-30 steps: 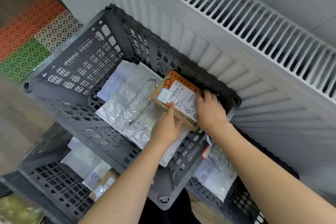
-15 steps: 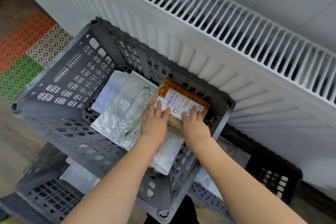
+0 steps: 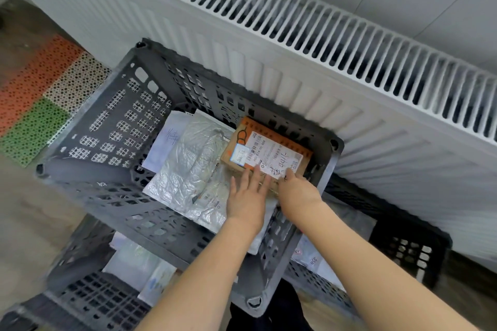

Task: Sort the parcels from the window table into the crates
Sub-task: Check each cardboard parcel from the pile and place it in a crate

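A brown cardboard parcel with an orange edge and a white label lies flat in the far right corner of the top grey crate. My left hand has straight fingers whose tips touch the parcel's near edge. My right hand lies beside it, fingertips on the label's near side. A crinkly silver mailer and a white envelope lie left of the parcel in the same crate.
The crate stands against a white radiator. Lower grey crates below and left hold more white mailers. A black crate sits at the right. Coloured perforated floor mats lie at the left.
The cardboard parcel went from tilted in my grip to lying flat in the crate. Both hands have slid back to its near edge, fingers straightened.
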Available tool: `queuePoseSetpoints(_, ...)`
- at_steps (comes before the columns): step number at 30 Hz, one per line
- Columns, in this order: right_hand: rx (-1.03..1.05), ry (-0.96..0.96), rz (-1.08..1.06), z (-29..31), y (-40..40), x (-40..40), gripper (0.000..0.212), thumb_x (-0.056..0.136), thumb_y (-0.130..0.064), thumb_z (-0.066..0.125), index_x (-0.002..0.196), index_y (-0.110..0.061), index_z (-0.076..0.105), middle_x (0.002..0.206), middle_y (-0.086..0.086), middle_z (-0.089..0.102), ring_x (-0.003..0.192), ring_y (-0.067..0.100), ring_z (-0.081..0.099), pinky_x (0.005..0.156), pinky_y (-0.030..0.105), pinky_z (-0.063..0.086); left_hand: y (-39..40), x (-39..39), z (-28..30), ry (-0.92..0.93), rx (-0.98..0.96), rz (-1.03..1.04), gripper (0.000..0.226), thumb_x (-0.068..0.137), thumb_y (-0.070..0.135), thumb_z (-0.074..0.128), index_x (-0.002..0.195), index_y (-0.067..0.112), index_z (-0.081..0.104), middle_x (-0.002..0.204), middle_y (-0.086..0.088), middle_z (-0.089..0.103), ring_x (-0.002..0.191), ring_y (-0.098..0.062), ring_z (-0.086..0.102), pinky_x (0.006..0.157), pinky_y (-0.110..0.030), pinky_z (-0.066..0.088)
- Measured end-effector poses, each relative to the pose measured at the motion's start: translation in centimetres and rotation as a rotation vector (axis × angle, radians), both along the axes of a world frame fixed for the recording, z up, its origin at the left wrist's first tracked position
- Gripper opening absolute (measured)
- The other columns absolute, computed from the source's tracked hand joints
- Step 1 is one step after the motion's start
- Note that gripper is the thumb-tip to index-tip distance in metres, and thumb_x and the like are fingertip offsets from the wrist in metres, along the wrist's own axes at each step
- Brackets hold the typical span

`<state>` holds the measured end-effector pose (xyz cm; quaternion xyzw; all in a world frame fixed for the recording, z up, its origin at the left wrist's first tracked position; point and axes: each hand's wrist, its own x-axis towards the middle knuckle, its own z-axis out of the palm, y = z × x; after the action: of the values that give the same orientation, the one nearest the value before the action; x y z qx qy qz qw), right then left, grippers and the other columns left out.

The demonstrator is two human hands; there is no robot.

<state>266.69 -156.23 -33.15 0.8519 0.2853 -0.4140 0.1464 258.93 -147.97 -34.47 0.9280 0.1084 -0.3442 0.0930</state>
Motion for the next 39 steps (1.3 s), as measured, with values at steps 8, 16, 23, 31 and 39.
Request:
queuePoseSetpoints(8,-0.029,-0.062,0.030,-0.2,0.3,-0.2,0.066,0.098,-0.014,0.046,0.153,-0.008,0.009,0.160,0.014,-0.004,0.145,0.032,0.013,0.118,0.036,0.014,0.7,1.2,0.1,0.055,0.025,-0.043,0.090,0.089,0.007,0.053,0.152,0.019,-0.010,0.158,-0.010,-0.019,0.146,-0.030,-0.011,0.119,-0.049,0.001)
queuePoseSetpoints(16,0.086,-0.141,-0.031,4.3,-0.4,-1.5,0.057,0.089,-0.011,0.055,0.141,-0.004,0.032,0.142,0.013,0.039,0.135,0.027,0.030,0.114,0.033,0.024,1.7,-0.3,5.4,0.010,0.078,-0.098,0.080,0.093,0.017,0.053,0.153,0.017,0.000,0.160,-0.010,-0.009,0.147,-0.027,-0.003,0.119,-0.048,0.003)
queuePoseSetpoints(23,0.186,-0.283,0.017,16.3,-1.0,-2.1,0.057,0.093,-0.016,0.050,0.144,-0.004,0.029,0.146,0.012,0.038,0.138,0.028,0.027,0.118,0.039,0.017,1.4,-0.1,17.5,-0.143,0.124,-0.053,0.080,0.093,0.015,0.053,0.153,0.018,0.000,0.160,-0.011,-0.009,0.148,-0.027,-0.005,0.119,-0.047,0.004)
queuePoseSetpoints(31,0.505,-0.590,-0.026,34.3,-6.0,-3.1,0.056,0.095,-0.022,0.045,0.147,-0.009,0.026,0.148,0.007,0.037,0.138,0.024,0.030,0.116,0.039,0.021,-3.1,-1.4,35.7,-0.556,0.122,0.090,0.062,0.101,0.031,0.042,0.152,0.022,0.009,0.160,-0.009,-0.002,0.148,-0.025,-0.002,0.117,-0.046,0.007)
queuePoseSetpoints(39,0.762,-0.799,-0.153,46.4,-20.5,-9.8,0.065,0.098,-0.033,0.045,0.152,-0.012,0.016,0.155,0.001,0.026,0.144,0.019,0.018,0.117,0.036,0.011,-15.7,-7.7,48.2,-0.914,0.036,0.128,0.058,0.100,0.041,0.040,0.151,0.028,0.018,0.161,-0.003,0.003,0.147,-0.018,0.001,0.118,-0.038,0.004)
